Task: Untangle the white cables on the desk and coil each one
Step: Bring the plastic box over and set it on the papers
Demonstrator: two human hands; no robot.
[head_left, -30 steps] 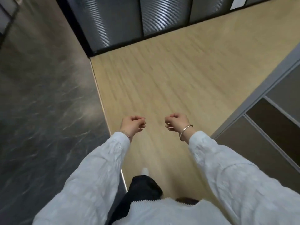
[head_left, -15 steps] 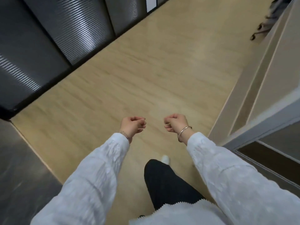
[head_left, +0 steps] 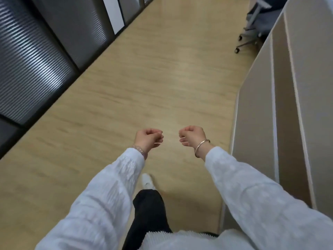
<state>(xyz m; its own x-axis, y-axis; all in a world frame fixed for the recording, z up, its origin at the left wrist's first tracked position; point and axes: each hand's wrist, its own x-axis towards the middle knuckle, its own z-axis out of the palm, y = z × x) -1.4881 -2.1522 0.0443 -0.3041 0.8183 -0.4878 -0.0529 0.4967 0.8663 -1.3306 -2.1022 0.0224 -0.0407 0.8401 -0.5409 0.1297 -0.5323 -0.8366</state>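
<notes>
No white cables and no desk are in view. My left hand [head_left: 148,139] and my right hand [head_left: 191,135] are raised side by side in front of me above a wooden floor [head_left: 144,83]. The fingers of both are curled into loose fists with nothing in them. There is a beaded bracelet on the left wrist and a metal bangle on the right. White sleeves cover both arms.
Dark ribbed cabinet fronts [head_left: 36,56] line the left side of the floor. A beige shelf unit [head_left: 288,105] runs along the right. An office chair on castors [head_left: 252,27] stands at the far right. My white shoe [head_left: 146,180] and dark trouser leg show below.
The view has swung right while I walk: the grey stone floor has left the frame, and the beige shelf and chair have come in. Both hands keep the same curled pose.
</notes>
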